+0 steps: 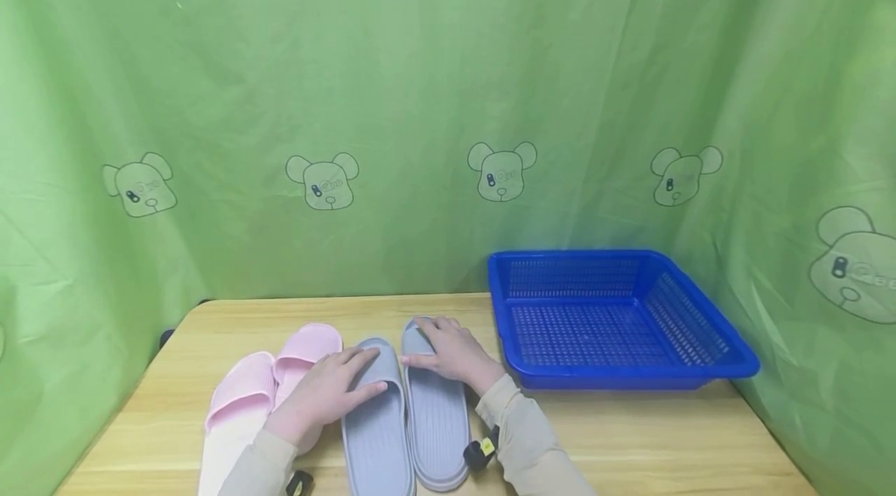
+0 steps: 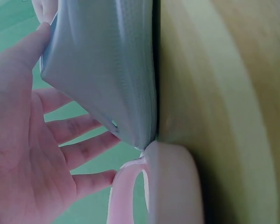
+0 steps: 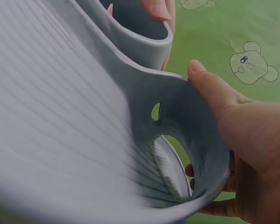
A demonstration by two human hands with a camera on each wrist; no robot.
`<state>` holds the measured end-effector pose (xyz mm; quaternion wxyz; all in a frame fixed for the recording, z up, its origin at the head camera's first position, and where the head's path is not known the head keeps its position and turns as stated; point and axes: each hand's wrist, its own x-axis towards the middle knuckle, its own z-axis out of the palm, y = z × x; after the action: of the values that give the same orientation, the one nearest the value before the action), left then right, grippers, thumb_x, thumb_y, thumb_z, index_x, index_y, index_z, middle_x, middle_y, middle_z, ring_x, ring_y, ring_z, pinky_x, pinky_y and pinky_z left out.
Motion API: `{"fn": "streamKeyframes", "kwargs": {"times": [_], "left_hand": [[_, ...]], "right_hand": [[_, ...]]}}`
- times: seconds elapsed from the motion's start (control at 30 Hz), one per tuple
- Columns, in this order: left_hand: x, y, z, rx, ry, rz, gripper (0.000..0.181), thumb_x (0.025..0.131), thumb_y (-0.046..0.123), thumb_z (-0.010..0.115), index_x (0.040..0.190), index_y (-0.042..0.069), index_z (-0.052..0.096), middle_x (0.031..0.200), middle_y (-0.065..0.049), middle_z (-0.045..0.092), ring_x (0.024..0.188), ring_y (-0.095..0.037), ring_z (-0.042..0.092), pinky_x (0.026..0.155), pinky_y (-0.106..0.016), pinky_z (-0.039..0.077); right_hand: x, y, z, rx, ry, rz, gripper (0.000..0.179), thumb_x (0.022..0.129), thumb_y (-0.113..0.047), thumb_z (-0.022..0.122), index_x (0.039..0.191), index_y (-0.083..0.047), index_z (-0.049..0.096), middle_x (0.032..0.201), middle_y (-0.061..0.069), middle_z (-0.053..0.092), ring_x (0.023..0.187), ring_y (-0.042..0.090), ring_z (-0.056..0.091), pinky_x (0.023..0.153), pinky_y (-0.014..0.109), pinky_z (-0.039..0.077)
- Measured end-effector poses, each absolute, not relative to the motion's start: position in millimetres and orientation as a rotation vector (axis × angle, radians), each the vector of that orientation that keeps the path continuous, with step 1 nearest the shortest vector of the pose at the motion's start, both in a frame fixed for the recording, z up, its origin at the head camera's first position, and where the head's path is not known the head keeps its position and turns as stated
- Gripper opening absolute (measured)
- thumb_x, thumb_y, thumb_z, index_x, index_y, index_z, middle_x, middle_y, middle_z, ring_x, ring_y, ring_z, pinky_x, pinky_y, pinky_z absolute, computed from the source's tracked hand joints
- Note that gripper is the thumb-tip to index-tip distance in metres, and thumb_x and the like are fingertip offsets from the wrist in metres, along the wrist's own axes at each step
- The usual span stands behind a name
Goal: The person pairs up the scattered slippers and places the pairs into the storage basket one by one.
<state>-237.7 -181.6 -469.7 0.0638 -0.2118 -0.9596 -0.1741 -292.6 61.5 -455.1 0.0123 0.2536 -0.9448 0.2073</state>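
Note:
Two grey slippers lie side by side on the table, toes pointing away from me: a left grey slipper and a right grey slipper. My left hand rests over the left one's strap, fingers fairly straight and spread, as the left wrist view also shows. My right hand holds the right slipper's strap; its thumb lies at the strap's edge and its fingers bend round the far side. Left of them lie two pink slippers, one farther left and one partly under my left hand.
A blue plastic basket with mesh walls stands at the back right of the wooden table. Green curtain printed with bear heads encloses the back and both sides.

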Motion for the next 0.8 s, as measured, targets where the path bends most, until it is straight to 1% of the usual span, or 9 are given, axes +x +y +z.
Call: {"fn": "streamKeyframes", "kwargs": {"times": [0.37,0.63,0.8], "left_hand": [[-239,-183,-472,-0.674,-2.839,-0.502,0.066,0.089,0.063,0.055,0.136,0.017,0.056,0.129,-0.015,0.062,0.115,-0.035,0.062,0.099,-0.051,0.049],[-239,-183,-470,-0.696,-2.804,-0.459,0.065,0.089,0.063,0.056,0.134,0.016,0.058,0.126,-0.013,0.064,0.112,-0.033,0.063,0.098,-0.048,0.05],[-238,-184,-470,-0.694,-2.803,-0.455,0.066,0.088,0.064,0.056,0.134,0.017,0.058,0.126,-0.012,0.064,0.112,-0.032,0.063,0.098,-0.048,0.05]], "right_hand": [[-290,61,-450,0.781,-2.942,0.629,0.084,0.082,-0.066,0.063,0.146,-0.014,0.044,0.14,0.02,0.053,0.128,0.039,0.05,0.104,0.058,0.043],[-290,63,-443,0.79,-2.934,0.716,0.087,0.076,-0.059,0.073,0.145,-0.014,0.045,0.14,0.024,0.051,0.127,0.044,0.049,0.102,0.063,0.042],[-290,65,-438,0.778,-2.948,0.752,0.09,0.073,-0.058,0.077,0.145,-0.016,0.045,0.14,0.024,0.05,0.128,0.044,0.048,0.102,0.062,0.043]]}}
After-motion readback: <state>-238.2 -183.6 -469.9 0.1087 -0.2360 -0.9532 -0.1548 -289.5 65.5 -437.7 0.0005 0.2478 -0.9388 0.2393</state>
